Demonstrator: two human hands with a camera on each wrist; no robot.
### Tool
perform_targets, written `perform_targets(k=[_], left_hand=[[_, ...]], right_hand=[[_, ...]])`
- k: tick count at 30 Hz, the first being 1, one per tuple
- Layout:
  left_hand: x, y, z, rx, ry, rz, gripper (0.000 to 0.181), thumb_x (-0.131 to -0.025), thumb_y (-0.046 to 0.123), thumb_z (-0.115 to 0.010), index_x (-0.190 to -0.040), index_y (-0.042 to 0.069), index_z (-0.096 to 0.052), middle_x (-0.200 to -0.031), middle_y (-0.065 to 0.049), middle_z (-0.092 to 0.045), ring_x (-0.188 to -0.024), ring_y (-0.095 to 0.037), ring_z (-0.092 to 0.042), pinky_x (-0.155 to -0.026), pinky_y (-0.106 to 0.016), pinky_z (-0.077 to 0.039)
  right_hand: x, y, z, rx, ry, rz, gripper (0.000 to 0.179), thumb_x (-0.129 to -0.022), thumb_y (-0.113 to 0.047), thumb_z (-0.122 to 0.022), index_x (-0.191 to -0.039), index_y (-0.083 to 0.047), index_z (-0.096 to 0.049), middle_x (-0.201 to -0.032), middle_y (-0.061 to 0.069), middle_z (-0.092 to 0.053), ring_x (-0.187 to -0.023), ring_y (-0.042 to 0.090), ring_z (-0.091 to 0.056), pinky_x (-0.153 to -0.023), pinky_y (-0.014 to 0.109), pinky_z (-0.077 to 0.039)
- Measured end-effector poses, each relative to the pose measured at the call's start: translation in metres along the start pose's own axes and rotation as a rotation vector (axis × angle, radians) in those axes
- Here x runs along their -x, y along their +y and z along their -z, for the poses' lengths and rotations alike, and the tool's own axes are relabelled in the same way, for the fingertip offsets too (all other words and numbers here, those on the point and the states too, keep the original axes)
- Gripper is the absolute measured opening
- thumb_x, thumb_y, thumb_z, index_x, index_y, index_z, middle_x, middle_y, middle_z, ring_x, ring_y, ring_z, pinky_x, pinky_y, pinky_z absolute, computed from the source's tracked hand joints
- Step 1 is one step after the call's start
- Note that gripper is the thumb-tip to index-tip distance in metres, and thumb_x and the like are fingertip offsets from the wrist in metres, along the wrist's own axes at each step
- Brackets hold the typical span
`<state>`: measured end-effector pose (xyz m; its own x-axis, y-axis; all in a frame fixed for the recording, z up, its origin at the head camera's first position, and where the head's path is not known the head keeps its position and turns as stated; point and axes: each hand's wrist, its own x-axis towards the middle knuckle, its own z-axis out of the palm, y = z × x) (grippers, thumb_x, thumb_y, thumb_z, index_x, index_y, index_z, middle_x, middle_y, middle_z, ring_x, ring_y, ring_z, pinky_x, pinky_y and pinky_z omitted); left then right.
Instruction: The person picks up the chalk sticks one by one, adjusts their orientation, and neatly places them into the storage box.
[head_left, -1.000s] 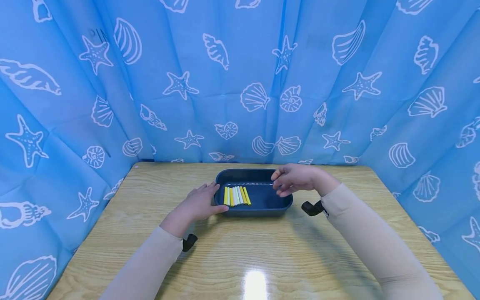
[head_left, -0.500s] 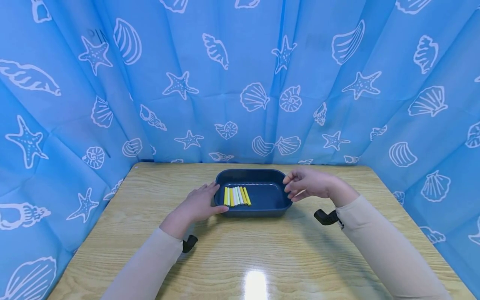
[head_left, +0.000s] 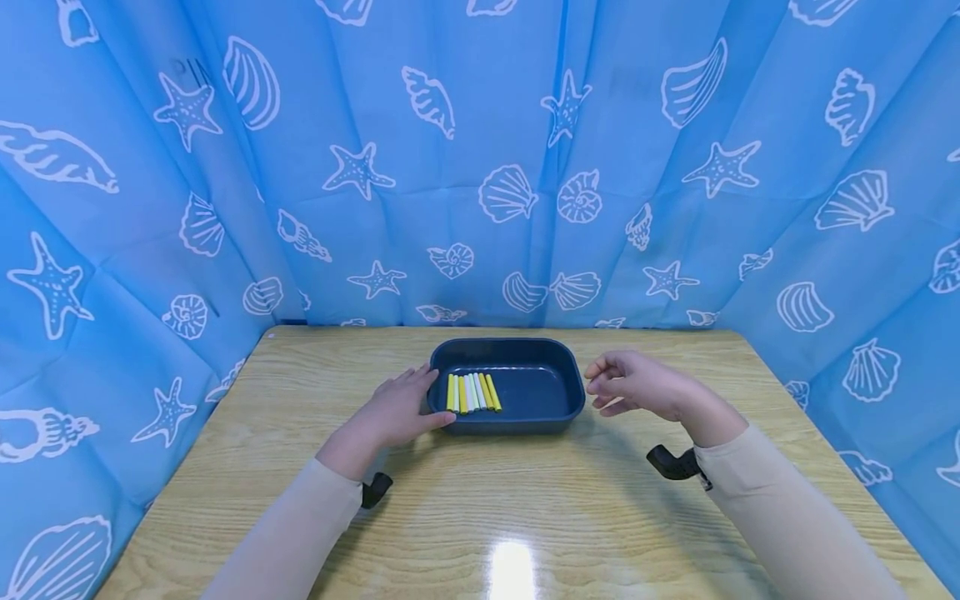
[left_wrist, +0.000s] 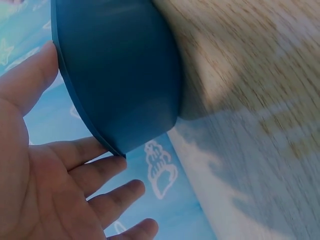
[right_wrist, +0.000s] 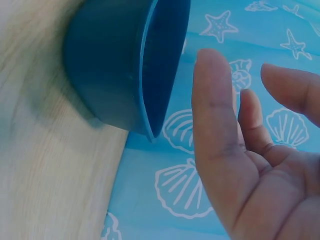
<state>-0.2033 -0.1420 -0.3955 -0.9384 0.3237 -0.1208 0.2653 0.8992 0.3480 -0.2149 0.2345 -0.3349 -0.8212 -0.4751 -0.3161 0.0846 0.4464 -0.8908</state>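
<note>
A dark blue oval-cornered container (head_left: 540, 423) stands near the far side of the table. At its left end lies a row of several yellow and white chalk sticks (head_left: 472, 392), side by side. My left hand (head_left: 393, 407) rests on the container's left rim, its fingers spread and fairly straight; the left wrist view has thumb and fingertips touching the rim of the container (left_wrist: 120, 75). Just beyond the right end hovers my right hand (head_left: 637, 385), apart from the container, with loosely bent fingers and nothing between them. In the right wrist view its palm side (right_wrist: 260, 165) shows.
A wood-grain table (head_left: 480, 508) spreads around the container. Behind and along both sides hangs a blue curtain (head_left: 480, 125) with white seashells and starfish. A black camera mount (head_left: 671, 461) juts from the right wrist, another black mount (head_left: 377, 490) from the left.
My right hand has moved to the right, from above the inside of the container to outside its right end. The left hand, container and chalk sticks stay in place.
</note>
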Motion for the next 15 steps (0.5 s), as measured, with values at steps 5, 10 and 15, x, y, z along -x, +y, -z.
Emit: perform_targets(k=[5,10,15], left_hand=[[0.000,0.000,-0.001,-0.006,0.006,-0.007,0.090,-0.092,0.061,-0.061,-0.157,0.006,-0.031,-0.163,-0.016,-0.024,-0.150,-0.039,-0.020,-0.120,-0.058,-0.016],[-0.001,-0.002,-0.003,-0.009,0.012,-0.031,0.087,-0.093,0.061,-0.060,-0.157,0.008,-0.034,-0.163,-0.017,-0.024,-0.149,-0.038,-0.023,-0.120,-0.058,-0.018],[0.000,-0.005,-0.004,-0.008,0.029,-0.048,0.084,-0.094,0.061,-0.059,-0.156,0.009,-0.035,-0.163,-0.018,-0.026,-0.149,-0.038,-0.025,-0.119,-0.058,-0.019]], right_hand=[[0.010,0.004,-0.001,-0.001,0.022,0.017,0.032,-0.104,-0.010,-0.053,-0.127,0.011,-0.044,-0.106,0.017,-0.056,-0.101,0.035,-0.062,-0.089,0.044,-0.057],[0.018,0.010,-0.001,0.001,0.055,0.030,0.034,-0.104,-0.010,-0.054,-0.129,0.011,-0.044,-0.107,0.016,-0.055,-0.100,0.032,-0.063,-0.089,0.043,-0.057],[0.026,0.015,-0.001,0.055,0.094,0.053,0.037,-0.104,-0.012,-0.054,-0.131,0.011,-0.045,-0.112,0.018,-0.055,-0.099,0.025,-0.063,-0.089,0.043,-0.057]])
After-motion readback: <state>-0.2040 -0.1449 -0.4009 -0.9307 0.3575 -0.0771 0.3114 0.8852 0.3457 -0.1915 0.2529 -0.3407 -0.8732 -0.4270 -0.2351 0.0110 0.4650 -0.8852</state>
